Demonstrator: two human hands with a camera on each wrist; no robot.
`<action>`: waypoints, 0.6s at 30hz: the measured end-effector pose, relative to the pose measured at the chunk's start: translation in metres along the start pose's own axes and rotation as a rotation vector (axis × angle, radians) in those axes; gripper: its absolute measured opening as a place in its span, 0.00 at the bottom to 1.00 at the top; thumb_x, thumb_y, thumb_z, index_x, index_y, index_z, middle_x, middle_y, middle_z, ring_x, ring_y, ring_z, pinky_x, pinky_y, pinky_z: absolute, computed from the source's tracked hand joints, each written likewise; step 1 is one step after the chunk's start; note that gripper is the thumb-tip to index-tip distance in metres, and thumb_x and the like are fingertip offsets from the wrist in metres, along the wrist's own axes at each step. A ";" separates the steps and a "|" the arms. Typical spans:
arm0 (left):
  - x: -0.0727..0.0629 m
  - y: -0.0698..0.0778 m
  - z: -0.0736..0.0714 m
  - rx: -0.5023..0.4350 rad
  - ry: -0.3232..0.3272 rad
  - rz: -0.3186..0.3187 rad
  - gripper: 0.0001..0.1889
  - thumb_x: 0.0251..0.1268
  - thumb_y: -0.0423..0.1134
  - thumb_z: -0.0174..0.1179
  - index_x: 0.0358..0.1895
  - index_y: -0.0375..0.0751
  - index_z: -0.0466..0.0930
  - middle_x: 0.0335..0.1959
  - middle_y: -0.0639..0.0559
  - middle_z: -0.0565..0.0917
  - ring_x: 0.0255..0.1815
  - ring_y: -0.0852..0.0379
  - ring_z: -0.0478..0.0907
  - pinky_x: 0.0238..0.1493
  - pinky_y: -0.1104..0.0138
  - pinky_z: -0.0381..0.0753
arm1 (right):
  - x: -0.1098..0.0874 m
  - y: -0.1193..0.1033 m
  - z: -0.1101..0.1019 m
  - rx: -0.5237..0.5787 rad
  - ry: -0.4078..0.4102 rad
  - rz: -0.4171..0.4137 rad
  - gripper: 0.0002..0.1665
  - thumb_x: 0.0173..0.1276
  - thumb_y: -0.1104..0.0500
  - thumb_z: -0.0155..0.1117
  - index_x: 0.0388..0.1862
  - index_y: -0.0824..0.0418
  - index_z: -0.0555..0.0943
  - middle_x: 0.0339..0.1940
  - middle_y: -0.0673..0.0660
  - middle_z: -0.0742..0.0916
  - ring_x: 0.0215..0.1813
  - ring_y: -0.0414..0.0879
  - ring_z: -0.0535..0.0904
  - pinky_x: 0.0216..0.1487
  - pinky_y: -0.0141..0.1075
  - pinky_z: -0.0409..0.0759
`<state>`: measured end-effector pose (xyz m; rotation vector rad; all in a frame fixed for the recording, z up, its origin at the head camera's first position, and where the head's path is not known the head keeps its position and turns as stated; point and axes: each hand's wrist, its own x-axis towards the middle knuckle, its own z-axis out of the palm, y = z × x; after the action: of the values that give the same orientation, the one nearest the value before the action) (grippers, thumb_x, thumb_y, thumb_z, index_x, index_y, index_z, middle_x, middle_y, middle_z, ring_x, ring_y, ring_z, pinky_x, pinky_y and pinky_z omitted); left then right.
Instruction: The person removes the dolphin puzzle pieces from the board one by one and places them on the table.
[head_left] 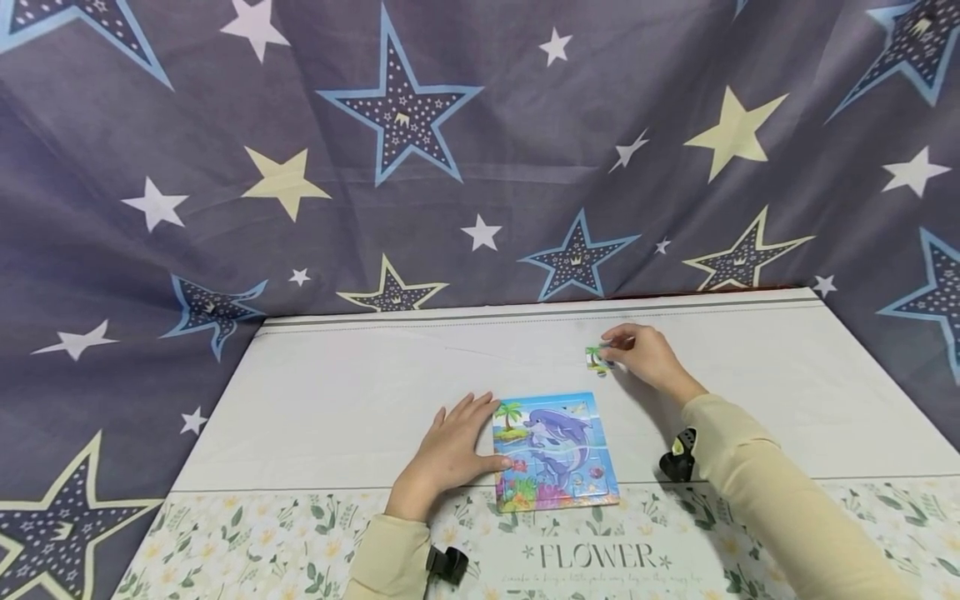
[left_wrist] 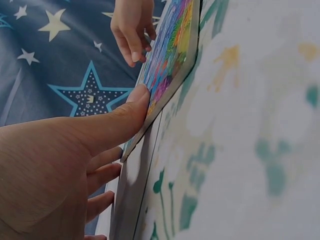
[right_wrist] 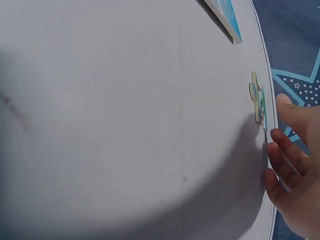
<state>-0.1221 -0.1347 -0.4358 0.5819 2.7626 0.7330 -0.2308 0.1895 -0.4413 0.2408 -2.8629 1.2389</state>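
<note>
A square dolphin jigsaw puzzle lies on the table, its edge seen close up in the left wrist view. My left hand rests at its left side, thumb on the puzzle's margin and the other fingers spread along the side. Farther back to the right, my right hand is at small puzzle pieces printed with a palm tree. In the right wrist view the puzzle pieces lie on the white surface, just off the parted thumb and fingers; how many there are is hard to tell.
The table has a white cover with a floral front band printed "FLOWER". A dark star-patterned cloth hangs behind the table's back edge. Black wrist devices sit on both sleeves.
</note>
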 end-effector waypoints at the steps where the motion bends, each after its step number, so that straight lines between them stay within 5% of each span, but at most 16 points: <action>1: 0.000 0.000 0.000 -0.003 0.001 -0.002 0.45 0.59 0.56 0.68 0.77 0.43 0.60 0.78 0.46 0.57 0.79 0.42 0.47 0.75 0.39 0.40 | 0.000 -0.001 0.000 0.005 0.000 -0.003 0.16 0.67 0.59 0.69 0.50 0.67 0.84 0.42 0.63 0.88 0.43 0.56 0.81 0.43 0.44 0.78; 18: 0.001 -0.001 0.001 -0.003 0.013 -0.003 0.46 0.58 0.57 0.69 0.76 0.42 0.61 0.78 0.46 0.59 0.79 0.42 0.48 0.75 0.39 0.41 | -0.009 -0.022 0.007 0.118 -0.094 -0.158 0.14 0.65 0.64 0.70 0.48 0.69 0.84 0.39 0.60 0.87 0.39 0.52 0.81 0.38 0.35 0.79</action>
<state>-0.1229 -0.1347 -0.4370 0.5743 2.7732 0.7434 -0.2181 0.1707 -0.4308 0.5301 -2.7836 1.4014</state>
